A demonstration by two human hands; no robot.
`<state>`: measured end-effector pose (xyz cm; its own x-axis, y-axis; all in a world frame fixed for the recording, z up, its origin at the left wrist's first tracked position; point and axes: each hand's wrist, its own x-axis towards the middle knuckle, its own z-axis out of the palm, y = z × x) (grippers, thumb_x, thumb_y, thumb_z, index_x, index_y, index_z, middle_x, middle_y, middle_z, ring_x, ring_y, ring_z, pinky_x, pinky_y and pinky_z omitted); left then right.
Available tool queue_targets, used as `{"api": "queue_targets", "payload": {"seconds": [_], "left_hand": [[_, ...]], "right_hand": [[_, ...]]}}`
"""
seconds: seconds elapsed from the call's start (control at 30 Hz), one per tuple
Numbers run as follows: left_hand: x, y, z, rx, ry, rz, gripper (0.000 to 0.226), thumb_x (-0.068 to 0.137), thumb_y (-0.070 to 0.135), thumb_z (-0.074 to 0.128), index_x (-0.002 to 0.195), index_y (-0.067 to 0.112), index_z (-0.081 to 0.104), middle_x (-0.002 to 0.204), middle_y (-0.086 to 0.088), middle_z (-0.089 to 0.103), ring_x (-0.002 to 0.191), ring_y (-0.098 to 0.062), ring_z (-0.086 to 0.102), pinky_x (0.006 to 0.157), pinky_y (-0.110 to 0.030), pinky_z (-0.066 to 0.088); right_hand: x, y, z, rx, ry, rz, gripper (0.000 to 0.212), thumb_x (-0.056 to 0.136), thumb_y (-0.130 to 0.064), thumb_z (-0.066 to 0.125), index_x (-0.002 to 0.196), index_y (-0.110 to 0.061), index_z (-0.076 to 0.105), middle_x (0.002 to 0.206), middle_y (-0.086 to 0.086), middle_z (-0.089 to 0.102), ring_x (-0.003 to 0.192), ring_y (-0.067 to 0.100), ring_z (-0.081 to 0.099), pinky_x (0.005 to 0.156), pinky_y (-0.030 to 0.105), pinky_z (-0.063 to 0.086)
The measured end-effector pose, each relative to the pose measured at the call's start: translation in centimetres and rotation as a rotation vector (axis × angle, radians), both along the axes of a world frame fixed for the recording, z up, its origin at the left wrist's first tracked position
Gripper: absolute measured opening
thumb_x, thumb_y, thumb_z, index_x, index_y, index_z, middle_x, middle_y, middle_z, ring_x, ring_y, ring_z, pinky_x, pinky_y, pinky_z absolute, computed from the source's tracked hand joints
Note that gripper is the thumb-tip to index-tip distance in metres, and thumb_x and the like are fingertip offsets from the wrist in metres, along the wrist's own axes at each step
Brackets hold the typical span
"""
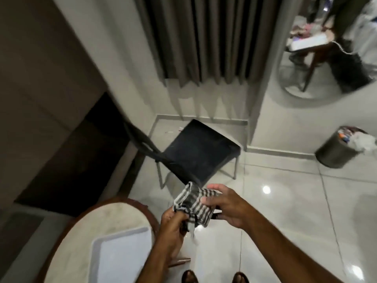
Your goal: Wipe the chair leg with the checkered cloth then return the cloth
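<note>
The black-and-white checkered cloth is bunched between both my hands, held in the air over the floor. My left hand grips its lower left part, and my right hand holds its right side with fingers curled over it. Just beyond the cloth stands a dark chair with a black seat and thin grey metal legs; one leg shows at the right, another leg at the left. The front leg nearest the cloth is hidden behind it.
A round marble-topped table with a brown rim carries a white tray at lower left. A metal waste bin full of rubbish stands at right. Grey curtains, a dark wall panel and a mirror lie beyond. My feet show at the bottom on the glossy tiles.
</note>
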<state>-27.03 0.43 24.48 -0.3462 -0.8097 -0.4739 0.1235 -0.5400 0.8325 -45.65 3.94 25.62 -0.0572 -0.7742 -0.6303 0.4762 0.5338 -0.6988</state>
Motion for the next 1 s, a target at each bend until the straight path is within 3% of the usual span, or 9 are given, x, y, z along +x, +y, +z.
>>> {"api": "queue_targets", "payload": {"seconds": [0.07, 0.27, 0.37, 0.53, 0.67, 0.77, 0.87, 0.93, 1.0], "left_hand": [[3.7, -0.3, -1.0, 0.111, 0.037, 0.104, 0.032, 0.062, 0.003, 0.054, 0.082, 0.005, 0.079, 0.081, -0.015, 0.074, 0.073, -0.024, 0.068, 0.059, -0.029, 0.057], [13.4, 0.1, -6.1, 0.25, 0.001, 0.391, 0.059, 0.077, 0.022, 0.073, 0.13, -0.001, 0.062, 0.136, -0.032, 0.062, 0.127, -0.049, 0.058, 0.112, -0.07, 0.038], [17.7, 0.8, -10.9, 0.365, -0.158, 0.514, 0.051, 0.071, 0.023, 0.084, 0.117, 0.003, 0.071, 0.12, -0.032, 0.071, 0.114, -0.051, 0.067, 0.102, -0.076, 0.046], [22.7, 1.1, -17.7, 0.502, -0.352, 0.732, 0.019, 0.076, 0.003, 0.079, 0.093, 0.001, 0.07, 0.097, -0.033, 0.076, 0.082, -0.042, 0.075, 0.075, -0.056, 0.062], [25.2, 0.9, -21.6, 0.529, -0.435, 0.705, 0.017, 0.08, 0.004, 0.075, 0.092, -0.006, 0.071, 0.101, -0.032, 0.074, 0.095, -0.049, 0.071, 0.089, -0.059, 0.059], [26.0, 0.2, -22.8, 0.641, -0.259, 0.727, 0.031, 0.063, 0.005, 0.07, 0.089, -0.011, 0.065, 0.1, -0.032, 0.068, 0.094, -0.047, 0.064, 0.093, -0.06, 0.054], [26.4, -0.8, -22.9, 0.688, -0.08, 0.632, 0.021, 0.087, -0.001, 0.057, 0.102, -0.016, 0.061, 0.088, -0.029, 0.065, 0.079, -0.038, 0.068, 0.081, -0.049, 0.059], [27.1, -1.5, -23.1, 0.705, -0.209, 0.528, 0.017, 0.097, 0.002, 0.052, 0.094, -0.01, 0.064, 0.073, -0.022, 0.067, 0.055, -0.028, 0.069, 0.056, -0.034, 0.057], [27.3, -2.4, -21.9, 0.681, -0.366, 0.478, 0.025, 0.099, 0.01, 0.055, 0.097, -0.012, 0.066, 0.095, -0.029, 0.072, 0.076, -0.033, 0.073, 0.068, -0.039, 0.058]], "right_hand": [[2.6, -2.1, -0.4, 0.025, 0.077, 0.05, 0.06, 0.064, 0.0, 0.085, 0.115, -0.02, 0.06, 0.111, 0.012, 0.071, 0.093, 0.029, 0.07, 0.074, 0.043, 0.06], [14.3, -6.7, -4.9, 0.074, 0.354, 0.177, 0.041, 0.068, 0.009, 0.077, 0.094, -0.019, 0.061, 0.088, 0.007, 0.069, 0.067, 0.02, 0.061, 0.054, 0.027, 0.049], [20.5, -7.6, -9.2, 0.002, 0.568, 0.301, 0.035, 0.067, 0.006, 0.074, 0.084, -0.023, 0.063, 0.08, -0.002, 0.071, 0.068, 0.015, 0.064, 0.049, 0.015, 0.047], [27.5, -8.5, -16.6, -0.013, 0.71, 0.565, 0.044, 0.066, 0.018, 0.054, 0.083, -0.021, 0.063, 0.085, -0.003, 0.068, 0.071, 0.011, 0.061, 0.052, 0.013, 0.042], [29.9, -10.1, -21.3, 0.052, 0.749, 0.715, 0.035, 0.072, 0.016, 0.055, 0.09, -0.009, 0.072, 0.095, 0.005, 0.069, 0.081, 0.016, 0.062, 0.059, 0.007, 0.044], [31.1, -11.4, -23.6, 0.092, 0.726, 0.936, 0.033, 0.084, 0.007, 0.056, 0.115, 0.002, 0.066, 0.108, 0.015, 0.066, 0.092, 0.025, 0.063, 0.071, 0.017, 0.051], [32.2, -12.8, -25.1, 0.057, 0.807, 1.185, 0.036, 0.09, -0.003, 0.053, 0.125, -0.001, 0.058, 0.126, 0.019, 0.059, 0.117, 0.035, 0.055, 0.094, 0.032, 0.043], [32.0, -13.4, -24.4, 0.04, 0.817, 1.219, 0.035, 0.09, -0.003, 0.055, 0.125, 0.0, 0.057, 0.127, 0.023, 0.058, 0.119, 0.037, 0.054, 0.093, 0.034, 0.043], [31.2, -13.4, -22.8, 0.004, 0.804, 1.159, 0.036, 0.089, 0.001, 0.058, 0.125, 0.004, 0.056, 0.127, 0.026, 0.06, 0.119, 0.038, 0.057, 0.092, 0.036, 0.045]]}}
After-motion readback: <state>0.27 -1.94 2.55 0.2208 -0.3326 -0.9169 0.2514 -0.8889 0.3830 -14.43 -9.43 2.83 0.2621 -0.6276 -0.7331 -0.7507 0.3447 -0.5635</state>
